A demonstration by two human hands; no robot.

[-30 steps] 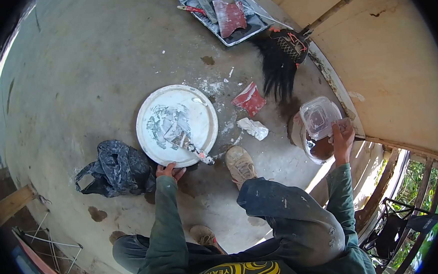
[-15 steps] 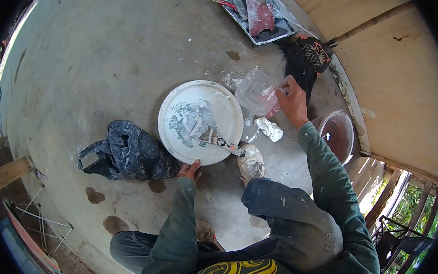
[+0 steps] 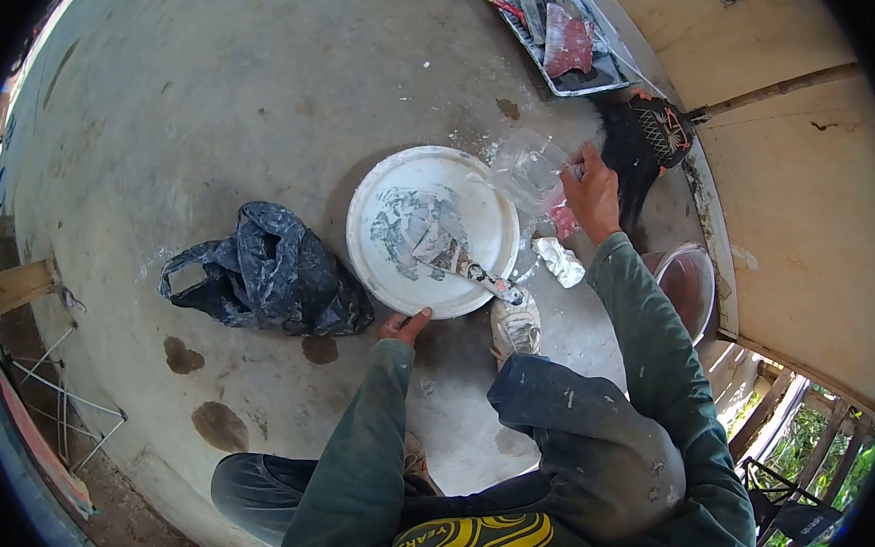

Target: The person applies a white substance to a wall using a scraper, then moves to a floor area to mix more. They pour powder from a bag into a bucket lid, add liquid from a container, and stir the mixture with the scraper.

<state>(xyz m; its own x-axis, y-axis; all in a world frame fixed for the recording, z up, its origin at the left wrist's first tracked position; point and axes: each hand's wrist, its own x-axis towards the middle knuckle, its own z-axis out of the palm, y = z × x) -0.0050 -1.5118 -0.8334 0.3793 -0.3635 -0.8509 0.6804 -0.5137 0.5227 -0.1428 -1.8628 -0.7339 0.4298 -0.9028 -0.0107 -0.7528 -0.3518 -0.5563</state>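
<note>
My left hand (image 3: pixel 404 326) grips the near rim of a round white lid (image 3: pixel 487 260), which has grey and white smears. A putty knife (image 3: pixel 467 268) lies across the lid, its blade near the middle and its handle over the near right rim. My right hand (image 3: pixel 590 190) pinches the right edge of a clear plastic container (image 3: pixel 529 172), held tilted beside the lid's upper right rim. Below the container are a pink-red patch (image 3: pixel 564 222) and a crumpled white piece (image 3: pixel 559 263) on the floor.
A black plastic bag (image 3: pixel 282 273) sits left of the lid. At the top right a tray (image 3: pixel 586 84) holds scrapers and a brush. A dark shoe (image 3: pixel 661 127) lies by the wall, above a reddish-brown bucket (image 3: pixel 687 283). My shoe (image 3: pixel 516 327) is just below the lid.
The view has shifted, so most things appear further right. The clear container has tilted in my right hand, and the pink-red patch is less covered by it.
</note>
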